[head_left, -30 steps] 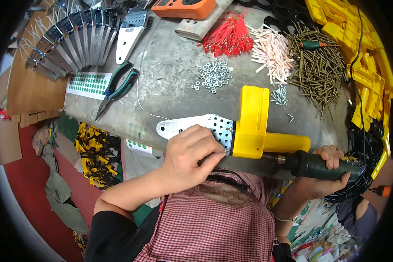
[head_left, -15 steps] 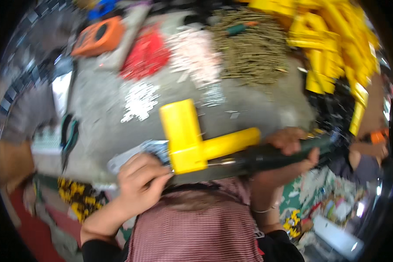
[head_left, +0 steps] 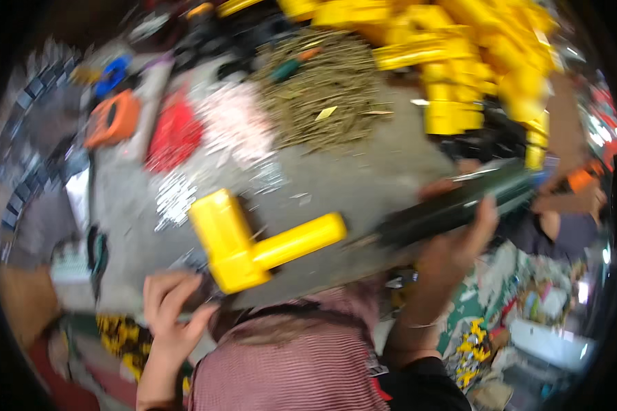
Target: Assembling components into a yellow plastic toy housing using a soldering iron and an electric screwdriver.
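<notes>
A yellow plastic housing (head_left: pixel 230 240), with a broad block and a round handle-like arm, lies on the grey tabletop near its front edge. My left hand (head_left: pixel 171 308) is at its lower left corner, fingers curled and thumb bent toward them; blur hides what small thing they hold, if any. My right hand (head_left: pixel 476 226) is wrapped round a dark green electric screwdriver (head_left: pixel 452 209). Its thin bit points left, toward the housing's round arm, apart from it. Behind my left fingers, part of a grey, shiny piece (head_left: pixel 192 260) shows.
Beyond the housing lie piles of silvery pieces (head_left: pixel 175 198), red pieces (head_left: pixel 175 133), pale pink pieces (head_left: pixel 236 123) and long brass-coloured screws (head_left: pixel 322 96). Yellow housings (head_left: pixel 452 75) heap up at far right. An orange device (head_left: pixel 114 118) and dark-handled pliers (head_left: pixel 96 257) are at left.
The screwdriver has drawn away from the housing to the right and tilted up. My left hand's thumb and fingers have spread a little. The whole view has swung, shifting the tabletop things left.
</notes>
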`<act>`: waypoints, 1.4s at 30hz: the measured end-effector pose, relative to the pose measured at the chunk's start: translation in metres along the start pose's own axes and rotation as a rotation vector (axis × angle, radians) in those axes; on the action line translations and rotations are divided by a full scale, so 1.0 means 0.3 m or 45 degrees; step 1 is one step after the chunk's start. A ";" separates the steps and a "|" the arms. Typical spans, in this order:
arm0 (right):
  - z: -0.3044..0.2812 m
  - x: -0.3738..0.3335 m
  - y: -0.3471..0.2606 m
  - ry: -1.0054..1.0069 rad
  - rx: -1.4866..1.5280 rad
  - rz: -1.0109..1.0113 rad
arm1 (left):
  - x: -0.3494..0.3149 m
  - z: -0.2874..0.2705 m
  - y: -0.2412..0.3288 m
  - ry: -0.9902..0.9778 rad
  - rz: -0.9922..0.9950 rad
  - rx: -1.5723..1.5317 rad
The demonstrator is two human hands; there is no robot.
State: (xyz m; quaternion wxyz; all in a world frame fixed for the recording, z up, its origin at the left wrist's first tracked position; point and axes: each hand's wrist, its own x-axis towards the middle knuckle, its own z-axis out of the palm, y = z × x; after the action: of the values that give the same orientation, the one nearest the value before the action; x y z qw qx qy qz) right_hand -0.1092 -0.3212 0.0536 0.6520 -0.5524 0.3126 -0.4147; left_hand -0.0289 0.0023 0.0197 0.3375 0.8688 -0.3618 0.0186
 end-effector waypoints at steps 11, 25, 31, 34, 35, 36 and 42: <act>-0.032 -0.061 0.078 -0.306 -0.629 -1.011 | 0.116 -0.139 0.018 -0.155 0.355 0.129; 0.072 -0.047 0.173 -0.893 -0.830 -0.635 | 0.096 -0.007 -0.001 -0.208 0.133 0.180; -0.309 0.402 -0.174 0.520 -1.073 -1.028 | 0.034 0.014 -0.093 -0.251 0.073 0.178; -0.523 0.541 -0.268 0.391 -1.815 -0.614 | 0.056 0.019 -0.092 -0.194 0.107 0.175; -0.519 0.554 -0.282 0.253 -1.885 -0.310 | 0.058 0.018 -0.093 -0.182 0.119 0.176; -0.523 0.571 -0.264 0.255 -1.922 -0.356 | 0.059 0.015 -0.094 -0.196 0.112 0.191; -0.642 0.679 -0.253 0.699 -1.386 -0.900 | 0.061 0.015 -0.077 -0.179 0.105 0.242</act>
State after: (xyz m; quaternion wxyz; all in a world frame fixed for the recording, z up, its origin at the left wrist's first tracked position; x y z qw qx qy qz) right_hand -0.1970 -0.5939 0.1007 0.0068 -0.7441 0.4306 -0.5108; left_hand -0.0016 0.0000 0.0080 0.2265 0.8805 -0.4164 0.0057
